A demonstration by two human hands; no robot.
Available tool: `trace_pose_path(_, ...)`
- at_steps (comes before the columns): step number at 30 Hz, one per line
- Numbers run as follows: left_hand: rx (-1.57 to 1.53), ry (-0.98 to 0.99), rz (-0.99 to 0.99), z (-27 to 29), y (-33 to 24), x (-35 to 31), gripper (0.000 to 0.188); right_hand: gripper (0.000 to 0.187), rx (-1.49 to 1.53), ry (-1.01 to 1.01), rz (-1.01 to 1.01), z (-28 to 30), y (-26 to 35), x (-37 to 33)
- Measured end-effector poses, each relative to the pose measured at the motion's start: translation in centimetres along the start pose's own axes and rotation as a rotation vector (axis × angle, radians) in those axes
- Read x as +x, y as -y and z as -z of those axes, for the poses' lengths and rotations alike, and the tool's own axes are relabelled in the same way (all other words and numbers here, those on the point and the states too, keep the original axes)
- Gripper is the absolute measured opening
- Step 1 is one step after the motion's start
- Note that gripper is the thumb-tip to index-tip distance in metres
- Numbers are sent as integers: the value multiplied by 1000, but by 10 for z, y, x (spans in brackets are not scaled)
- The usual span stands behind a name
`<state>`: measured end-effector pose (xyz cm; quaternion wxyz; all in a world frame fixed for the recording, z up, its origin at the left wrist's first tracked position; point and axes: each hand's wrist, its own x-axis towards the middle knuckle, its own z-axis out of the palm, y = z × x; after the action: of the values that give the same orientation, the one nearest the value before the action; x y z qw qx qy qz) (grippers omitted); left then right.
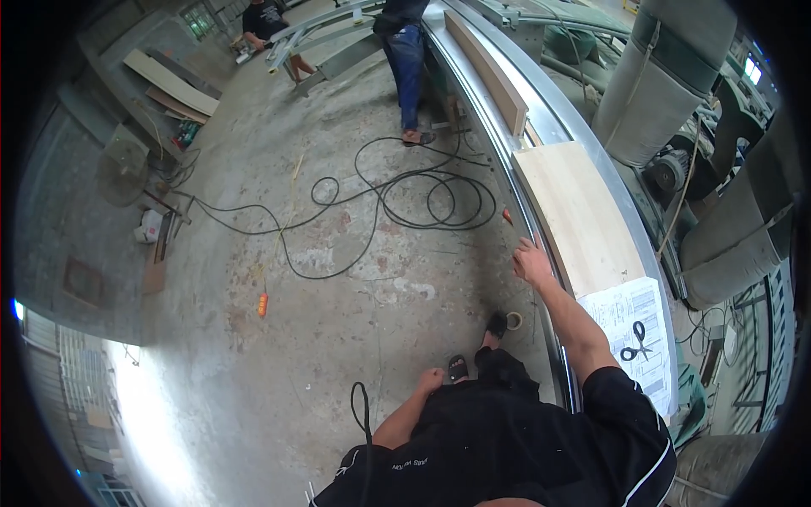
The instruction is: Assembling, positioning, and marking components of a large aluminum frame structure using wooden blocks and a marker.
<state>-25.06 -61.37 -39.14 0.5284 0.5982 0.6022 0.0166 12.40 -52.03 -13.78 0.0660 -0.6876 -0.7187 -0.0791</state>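
My right hand (532, 262) is at the left edge of a long metal machine table, beside a pale wooden board (583, 211) lying flat on it. Its fingers are curled in, and anything inside them is hidden. A small orange-red part (507, 215) shows at the table's side just beyond the fingertips. My left hand (432, 379) hangs low by my body with its fingers closed, away from the table; I see nothing in it. Nearer to me, black-handled scissors (638, 342) lie on printed paper sheets (625, 308) that meet the board's near end.
A long upright wooden piece (494, 72) stands farther along the table. Black cable (405, 190) loops over the concrete floor, near an orange control box (263, 305) and a tape roll (514, 321). A co-worker in blue trousers (405, 76) stands ahead. Big dust bags (659, 76) line the right.
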Motion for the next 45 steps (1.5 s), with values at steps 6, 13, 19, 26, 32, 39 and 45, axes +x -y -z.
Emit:
trace_pose_path(6,-71,-77,7,-7,23,3,33,19,-6,-7,17,-10,-7,16)
trace_pose_path(13,-76,-117,-24,-13,49,3,33,19,18,11,4,-16,6,7)
trace_pose_path(19,-107,-56,-69,-13,31,-5,32,22,35,107,-104,-12,25,-21)
trace_pose_path(26,-27,50,-179,2,19,-12,28,29,356,72,-118,-5,87,-52)
trace_pose_path(32,161,60,-146,5,3,-27,38,35,439,205,-44,-13,102,-107)
trace_pose_path(39,54,40,-63,-10,15,-34,36,33,360,250,-153,3,93,-162)
trace_pose_path(45,45,-80,-188,-17,10,-40,32,33,292,181,-150,-11,78,-188)
